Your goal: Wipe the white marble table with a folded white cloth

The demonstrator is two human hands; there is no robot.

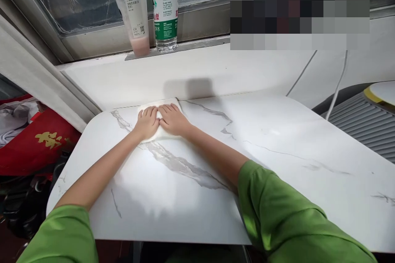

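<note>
L to R, rel. to hands: red bag [40, 144] well L of both hands, beside desk [173, 213], gold mark on its face. Cup w/ lid [134, 16] ahead of L hand, up on window ledge, some pink contents at bottom. L hand [147, 124] palm down on L part of cloth [162, 133], fingers together, not clenched. Cloth directly under both hands, flat on desk near its back edge; wall just ahead, so little room fwd., while desk surface runs on back twd. body and out to R of hands. No clear long axis: outline approx. squarish, partly hidden by hands. Neither hand nearer; each covers abt. half, thumbs close tog. over the middle. Cloth appearance: off-white, slightly creamier than desk, matte, looks soft; bare strip shows betw. hands and on near side, far edge past the fingertips; no. of layers can't tell. Bottle [166, 12] ahead of R hand on same ledge, beside cup, green/white label. R hand [173, 120] also palm down, spread on R part of cloth, fingers extended, pressing rather than gripping, as far as seen. Grey ribbed item [359, 117] well R of hands, past desk edge.
</note>
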